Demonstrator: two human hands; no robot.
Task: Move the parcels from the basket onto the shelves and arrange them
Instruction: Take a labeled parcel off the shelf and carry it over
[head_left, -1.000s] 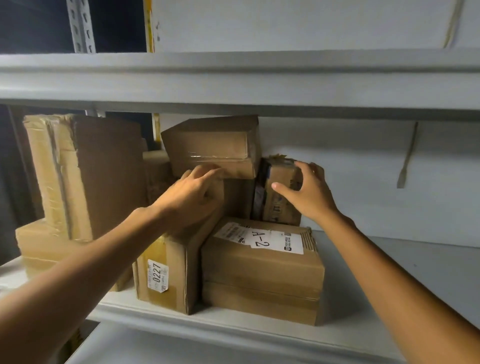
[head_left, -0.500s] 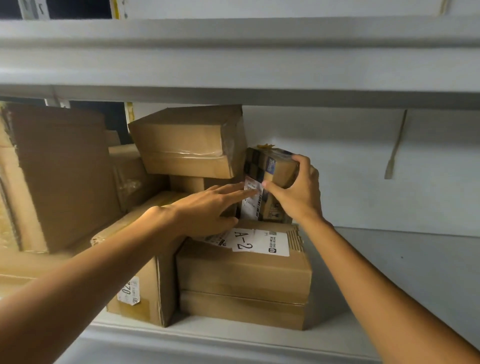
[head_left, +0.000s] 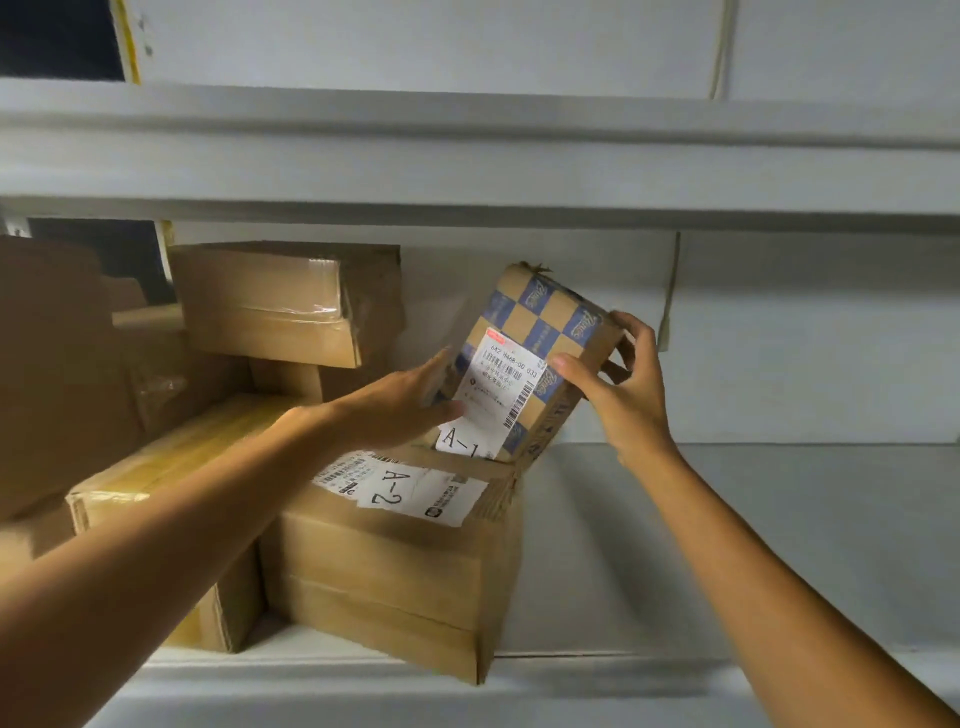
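Observation:
A small blue-and-brown checkered parcel (head_left: 540, 332) with a white label marked A-1 is tilted on top of a brown box labelled A-2 (head_left: 395, 561). My right hand (head_left: 618, 395) grips its right edge, thumb on the front face. My left hand (head_left: 400, 410) presses flat against its lower left side, fingers extended. Both boxes stand on the white shelf (head_left: 727, 545). The basket is out of view.
More brown cardboard boxes crowd the left: a taped one (head_left: 280, 306) stacked high, a long one (head_left: 171, 467) under my left arm, a large one (head_left: 52, 364) at the far left. The upper shelf board (head_left: 467, 156) hangs close overhead. Bare shelf lies to the right.
The checkered parcel has been pulled out from beside the stacked boxes and turned, so its labelled face now shows and leans right. My left hand shifted from the boxes onto it.

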